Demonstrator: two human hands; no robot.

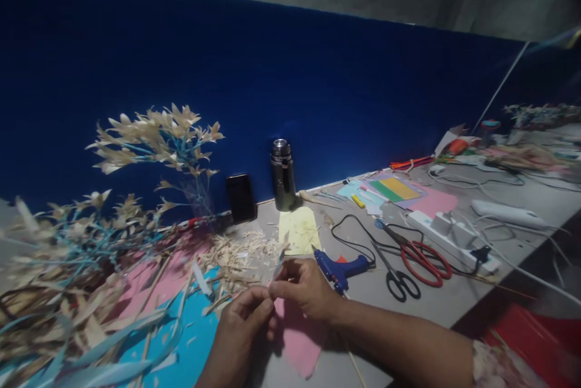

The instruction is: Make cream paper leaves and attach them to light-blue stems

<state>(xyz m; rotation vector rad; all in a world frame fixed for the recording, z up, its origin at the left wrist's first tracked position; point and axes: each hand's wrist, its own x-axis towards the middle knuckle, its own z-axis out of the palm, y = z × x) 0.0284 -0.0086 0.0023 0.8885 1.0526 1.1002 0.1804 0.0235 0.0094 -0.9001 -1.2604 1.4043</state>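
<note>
Both of my hands meet over a pink sheet [302, 339] at the table's near side. My right hand [311, 291] pinches a small pale bud with a bluish stem [281, 255], which points up and away from me. Beside it my left hand [245, 324] is closed, fingertips pressed together at the lower end; what lies in them is too small to make out. Just right of my right hand lies a blue glue gun [342, 267], its nozzle toward a yellow sheet [299, 230]. Pale husk scraps [240, 255] are strewn beyond my left hand.
Pale flowers on blue stems [158, 134] stand at the left. A phone [241, 197] and a steel flask [284, 176] stand by the blue wall. Black scissors [397, 279], red scissors [424, 261] and a power strip [454, 243] with cables lie right. Blue ribbon [109, 370] lies front left.
</note>
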